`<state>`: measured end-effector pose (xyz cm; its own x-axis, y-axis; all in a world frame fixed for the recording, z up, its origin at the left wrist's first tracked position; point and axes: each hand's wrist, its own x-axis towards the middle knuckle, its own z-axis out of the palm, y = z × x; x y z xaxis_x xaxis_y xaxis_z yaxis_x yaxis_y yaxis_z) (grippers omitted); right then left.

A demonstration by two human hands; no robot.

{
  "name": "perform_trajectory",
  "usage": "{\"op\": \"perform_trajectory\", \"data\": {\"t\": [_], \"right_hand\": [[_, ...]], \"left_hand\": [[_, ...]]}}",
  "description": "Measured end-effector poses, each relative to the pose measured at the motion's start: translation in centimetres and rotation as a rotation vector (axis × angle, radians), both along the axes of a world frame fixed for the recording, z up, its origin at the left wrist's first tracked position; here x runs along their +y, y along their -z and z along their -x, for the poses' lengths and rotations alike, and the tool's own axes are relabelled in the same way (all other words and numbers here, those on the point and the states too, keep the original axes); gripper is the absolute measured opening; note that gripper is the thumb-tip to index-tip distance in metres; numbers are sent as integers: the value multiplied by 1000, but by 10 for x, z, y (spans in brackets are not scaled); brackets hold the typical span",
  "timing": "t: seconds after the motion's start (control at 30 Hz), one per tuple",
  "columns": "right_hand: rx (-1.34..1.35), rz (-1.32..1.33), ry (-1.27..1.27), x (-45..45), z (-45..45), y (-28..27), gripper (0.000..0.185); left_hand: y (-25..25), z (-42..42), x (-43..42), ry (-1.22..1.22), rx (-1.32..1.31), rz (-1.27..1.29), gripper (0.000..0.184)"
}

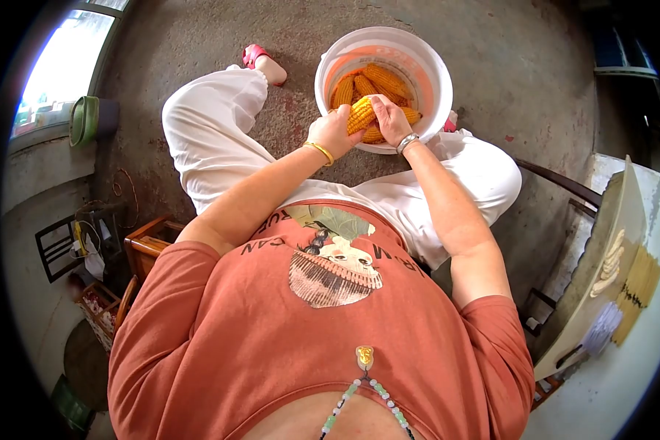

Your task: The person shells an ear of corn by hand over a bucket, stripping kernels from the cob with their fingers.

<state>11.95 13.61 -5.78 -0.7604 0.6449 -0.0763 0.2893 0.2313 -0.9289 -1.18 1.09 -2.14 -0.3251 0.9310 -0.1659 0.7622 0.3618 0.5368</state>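
Between my knees stands a white bucket (436, 77) with several yellow-orange ears of corn (385, 79) lying inside. Over its near rim I hold one ear of corn (360, 116), tilted, with both hands. My left hand (333, 135) is closed around the ear's lower left end. My right hand (393, 121) grips the upper right end, its thumb and fingers pressed on the kernels. The undersides of the ear and of my fingers are hidden.
A concrete floor (191, 37) surrounds the bucket. On the right is a table (565, 323) with flat bundled items on it. Wooden furniture (150, 246) stands at the left, and a green-rimmed container (85, 121) sits by the window.
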Motion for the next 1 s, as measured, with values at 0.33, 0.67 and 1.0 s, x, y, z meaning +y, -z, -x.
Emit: {"op": "perform_trajectory", "data": {"t": [0.33, 0.67, 1.0], "right_hand": [[-14, -48, -5, -4, 2, -8, 43], [119, 77, 8, 2, 3, 4, 44], [-75, 77, -66, 8, 1, 9, 42]], "left_hand": [[-3, 0, 0, -9, -18, 12, 46], [-2, -1, 0, -27, -27, -9, 46], [-9, -10, -2, 28, 91, -4, 47]]}}
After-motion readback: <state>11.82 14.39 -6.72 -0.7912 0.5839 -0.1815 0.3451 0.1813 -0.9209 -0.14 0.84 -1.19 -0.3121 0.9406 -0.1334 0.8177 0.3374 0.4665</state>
